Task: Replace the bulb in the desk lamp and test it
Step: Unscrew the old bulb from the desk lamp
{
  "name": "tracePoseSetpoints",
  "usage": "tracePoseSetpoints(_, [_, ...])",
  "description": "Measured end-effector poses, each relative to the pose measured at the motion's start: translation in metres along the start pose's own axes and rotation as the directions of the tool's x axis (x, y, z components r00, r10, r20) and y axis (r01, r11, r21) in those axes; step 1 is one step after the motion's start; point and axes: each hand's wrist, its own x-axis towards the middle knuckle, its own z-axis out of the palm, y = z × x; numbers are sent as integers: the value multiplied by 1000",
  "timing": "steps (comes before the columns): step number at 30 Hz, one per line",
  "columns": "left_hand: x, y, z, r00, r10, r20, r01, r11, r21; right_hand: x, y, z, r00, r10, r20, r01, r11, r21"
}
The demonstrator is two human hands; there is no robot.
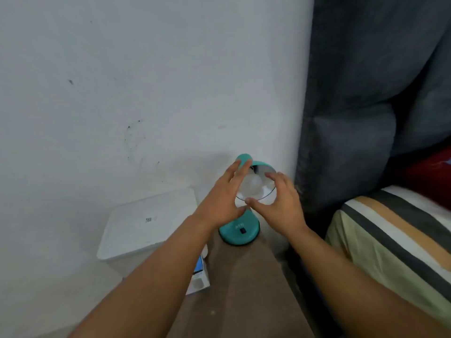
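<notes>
Both bare forearms run in from the bottom edge, nearest the lens, converging on the lamp. Left hand (223,195): fingers straight and spread, lying along the left edge of the shade (262,170), fingertips reaching up to the teal neck; thumb low near the shade's front rim. Right hand (280,200): fingers loosely curved around the right rim of the shade, thumb tip at the front rim, close to the left thumb. Can't tell how firm the contact is on either side, neither hand plainly pinches anything. Bulb (252,184): white, frosted, seated inside the upturned shade, between the two hands, no finger visibly on it. Desk lamp (240,231): teal, round base with a black switch on top, standing at the far end of a narrow brown surface (246,284), near the white wall (146,81). Left of it, lower down, a white lidded box (148,223); a small carton (199,279) partly hidden under the left forearm. Right: grey curtain (353,106), striped bedding (395,230).
</notes>
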Motion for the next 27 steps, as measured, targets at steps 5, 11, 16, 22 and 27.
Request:
tracePoseSetpoints(5, [14,-11,1,1000,17,21,-18,999,49,14,-1,9,999,40,5,-40,999,1])
tracePoseSetpoints(11, [21,-21,0,997,63,-34,-62,997,35,19,0,18,996,73,-47,-73,997,3])
tracePoseSetpoints(16, [25,-27,-2,995,102,-3,-101,993,53,20,4,24,993,83,-84,-85,996,-19])
tracePoseSetpoints(22, [27,-31,-6,993,111,35,-114,988,101,20,10,20,1000,-13,-26,13,1000,12])
tracePoseSetpoints(27, [25,-31,-5,993,115,22,-117,987,107,17,8,21,1000,8,-23,-7,999,53])
